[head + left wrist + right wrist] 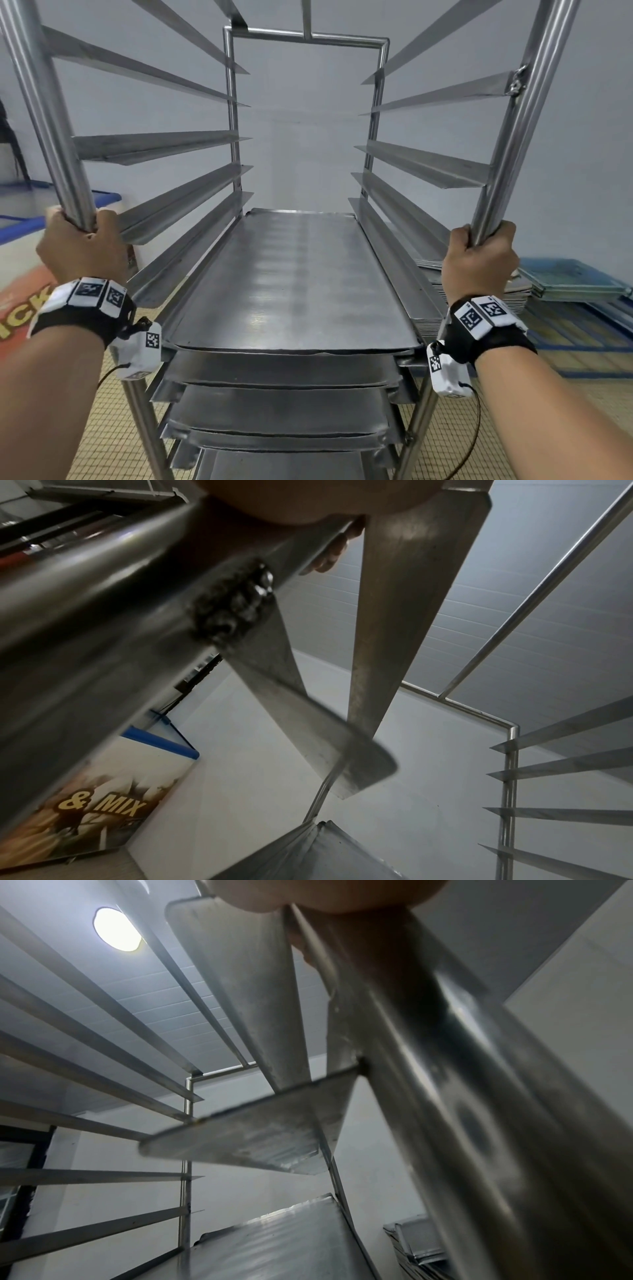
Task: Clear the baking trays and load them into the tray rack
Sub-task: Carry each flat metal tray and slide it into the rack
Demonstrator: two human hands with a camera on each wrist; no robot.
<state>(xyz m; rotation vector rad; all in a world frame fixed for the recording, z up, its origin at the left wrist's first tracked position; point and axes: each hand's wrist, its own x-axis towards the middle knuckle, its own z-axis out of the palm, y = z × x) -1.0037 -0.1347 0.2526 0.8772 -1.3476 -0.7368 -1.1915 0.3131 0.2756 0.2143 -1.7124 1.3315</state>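
Gripping the tray rack (236, 137), both hands wrap their fingers around its two front upright tubes. The left hand (80, 246) curls fully around the left front tube (51, 130), and the left wrist view shows fingertips (330, 557) wrapped past the tube's far side. The right hand (479, 260) curls the same way around the right front tube (513, 137). Each wrist wears a black strap with white coded markers.

The rack is bare steel, with angled runners up both inner sides. A flat grey baking tray (291, 274) sits in the rack at about hand height, on runners between the two hands. More trays (281, 404) fill the levels below it, their front edges slightly bent. The runners above the top tray hold nothing.

Right of the rack, a stack of trays (513, 294) lies low beside a blue crate (575, 277). Left of the rack stands a white cabinet with a blue rim (106, 198) and printed lettering. Under the rack is a floor (113, 428) of small yellowish tiles; behind it, a plain pale wall (308, 137).
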